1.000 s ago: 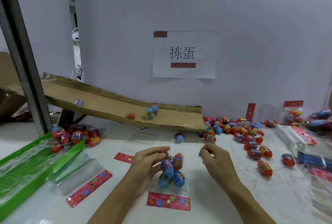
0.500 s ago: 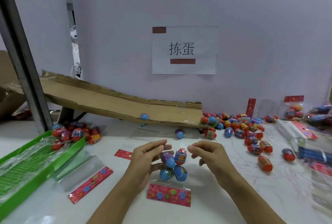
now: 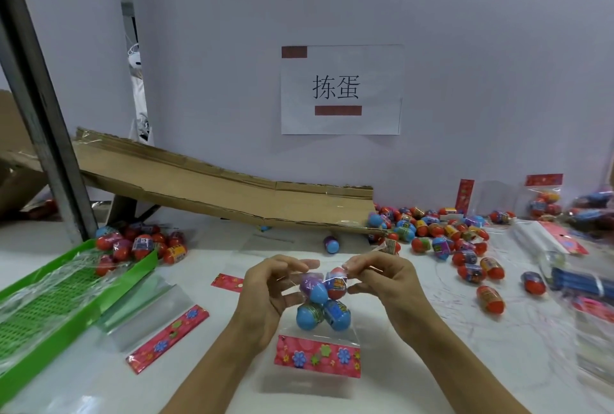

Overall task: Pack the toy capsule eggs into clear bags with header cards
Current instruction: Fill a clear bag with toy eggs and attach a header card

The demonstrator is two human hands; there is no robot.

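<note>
A clear bag [image 3: 324, 304] holding several capsule eggs hangs above the table, its pink flowered header card [image 3: 317, 355] at the bottom. My left hand [image 3: 269, 294] pinches the bag's top edge on the left and cups its side. My right hand [image 3: 382, 280] pinches the top edge on the right. Loose red and blue capsule eggs [image 3: 442, 237] lie scattered on the table to the right, at the foot of a cardboard ramp [image 3: 212, 187].
A green tray [image 3: 66, 297] covered in plastic film sits at the left, with more eggs [image 3: 139, 244] behind it. Empty bags with header cards [image 3: 166, 339] lie left of my hands. Packed bags [image 3: 545, 197] and bag stacks [image 3: 564, 240] are at the right. A metal post [image 3: 43, 114] stands left.
My right hand has moved left to the bag and pinched its top edge. Eggs that were rolling down the ramp have reached the pile at its foot.
</note>
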